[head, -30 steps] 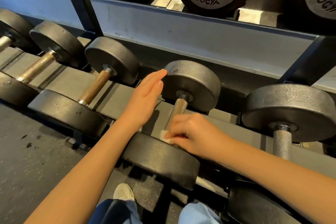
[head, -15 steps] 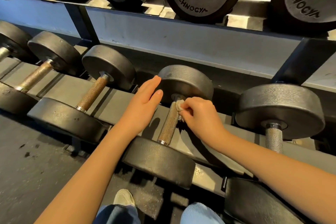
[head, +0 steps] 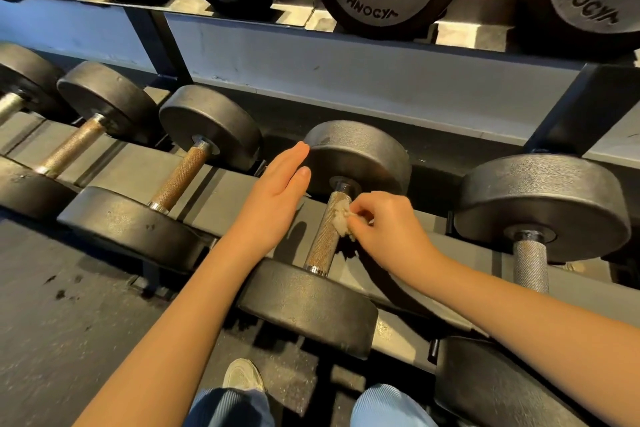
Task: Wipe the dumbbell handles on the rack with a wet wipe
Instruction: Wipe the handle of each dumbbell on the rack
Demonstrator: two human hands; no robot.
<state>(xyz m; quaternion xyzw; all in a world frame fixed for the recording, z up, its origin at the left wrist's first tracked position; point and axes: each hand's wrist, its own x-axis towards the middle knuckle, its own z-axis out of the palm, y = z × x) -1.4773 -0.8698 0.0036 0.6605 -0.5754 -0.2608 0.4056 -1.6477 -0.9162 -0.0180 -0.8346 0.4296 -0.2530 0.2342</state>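
A right hand pinches a crumpled wet wipe in curled fingers against the upper part of a knurled dumbbell handle lying on the lower rack. The left hand, fingers straight, touches the dumbbell's far weight

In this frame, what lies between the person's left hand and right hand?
In the head view, the dumbbell handle lies between the left hand and the right hand, which pinches the crumpled wet wipe against the handle's far end.
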